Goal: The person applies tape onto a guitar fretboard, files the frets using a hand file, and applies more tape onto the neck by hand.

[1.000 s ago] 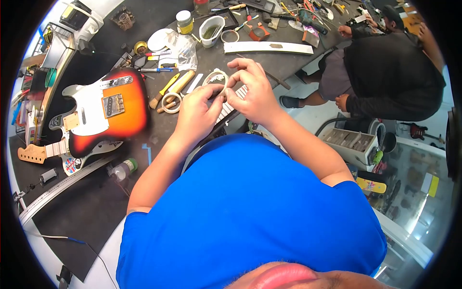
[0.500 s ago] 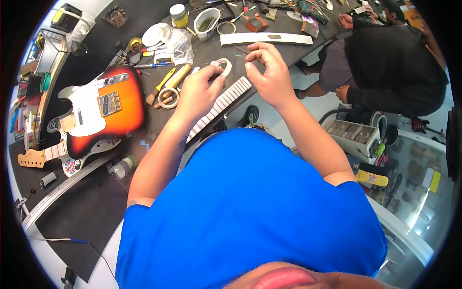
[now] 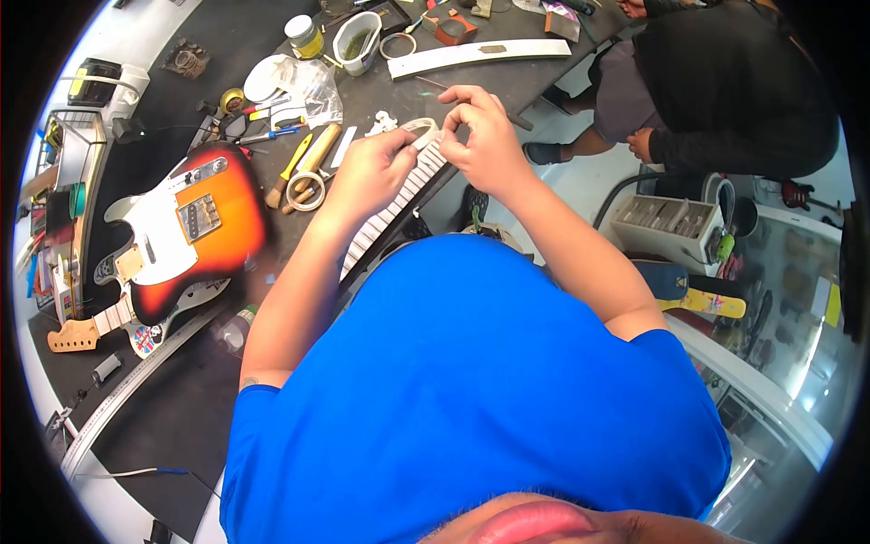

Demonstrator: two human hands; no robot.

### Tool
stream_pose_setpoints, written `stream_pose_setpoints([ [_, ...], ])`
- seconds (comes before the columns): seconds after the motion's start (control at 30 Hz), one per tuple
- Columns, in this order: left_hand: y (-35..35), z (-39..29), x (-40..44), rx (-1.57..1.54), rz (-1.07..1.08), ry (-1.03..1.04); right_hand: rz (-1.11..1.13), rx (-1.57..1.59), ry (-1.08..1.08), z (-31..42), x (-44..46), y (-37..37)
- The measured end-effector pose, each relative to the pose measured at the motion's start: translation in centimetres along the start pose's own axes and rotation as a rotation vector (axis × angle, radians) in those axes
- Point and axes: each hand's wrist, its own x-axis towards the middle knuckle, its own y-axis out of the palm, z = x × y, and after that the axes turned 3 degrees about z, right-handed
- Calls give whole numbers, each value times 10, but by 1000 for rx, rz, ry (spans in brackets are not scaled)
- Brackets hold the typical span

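A roll of pale tape (image 3: 424,129) is pinched in my left hand (image 3: 373,170), just over the dark workbench. My right hand (image 3: 482,145) is at the roll's right edge, thumb and index fingertip pressed together; whatever lies between them is too small to make out. Under both hands runs a fretted guitar neck (image 3: 391,210), its fretboard crossed by pale strips. Crumpled white scraps (image 3: 382,121) lie just behind the roll. Left of my left hand are a second tape roll (image 3: 305,191), a yellow-handled brush (image 3: 289,172) and a wooden-handled tool (image 3: 319,150).
A sunburst electric guitar (image 3: 217,222) lies at the left. Behind my hands are a long white piece (image 3: 480,57), a tub of liquid (image 3: 357,45), a jar (image 3: 304,38) and a plastic bag (image 3: 313,89). Another person (image 3: 725,91) is at the right.
My right hand moved away from the roll, then came back beside it with thumb and index finger together. My left hand kept the roll. The camera view has shifted.
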Motion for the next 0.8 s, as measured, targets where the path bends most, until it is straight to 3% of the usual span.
stream_pose_setpoints([
  [0.13,10,18,20,268,69,-131,-26,45,104,-41,-16,17],
  [0.27,36,68,44,366,224,-81,29,184,572,-110,-45,51],
  [0.37,41,80,55,536,313,-90,-13,311,708,-125,-67,74],
  [0.6,38,65,49,628,137,-43,-106,326,538,-99,-71,69],
  [0.8,28,53,41,746,-16,236,-244,305,430,-114,-66,54],
])
